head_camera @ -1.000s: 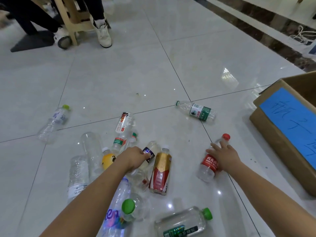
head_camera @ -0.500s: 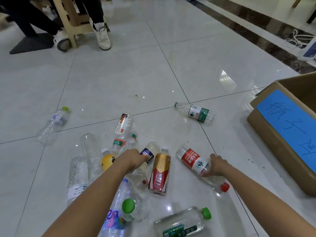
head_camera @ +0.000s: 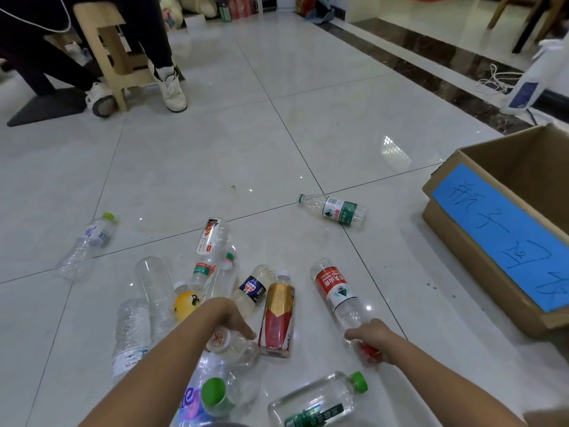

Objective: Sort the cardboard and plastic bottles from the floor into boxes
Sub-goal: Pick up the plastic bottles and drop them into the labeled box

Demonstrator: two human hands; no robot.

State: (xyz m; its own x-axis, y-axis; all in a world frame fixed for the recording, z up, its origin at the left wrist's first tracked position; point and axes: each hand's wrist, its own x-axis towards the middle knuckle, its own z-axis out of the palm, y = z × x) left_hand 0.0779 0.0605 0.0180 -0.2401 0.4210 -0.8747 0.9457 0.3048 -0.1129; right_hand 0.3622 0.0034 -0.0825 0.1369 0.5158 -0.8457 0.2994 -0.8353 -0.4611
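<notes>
Lower left: heap of bottles (head_camera: 154,291) lying on the floor (head_camera: 215,134). Left hand (head_camera: 226,315) closed over a clear bottle (head_camera: 229,345) in the heap. Right hand (head_camera: 374,340) clamped on the red-label bottle (head_camera: 337,291) at its cap end. Right edge: open box (head_camera: 480,260) with blue label.

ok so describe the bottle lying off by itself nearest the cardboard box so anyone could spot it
Start at the cardboard box with the blue label on the right. Left of it, apart from the main pile, one clear bottle lies alone on its side by a tile joint. Its green-and-white label and small green cap, pointing away from the box, mark it.
</notes>
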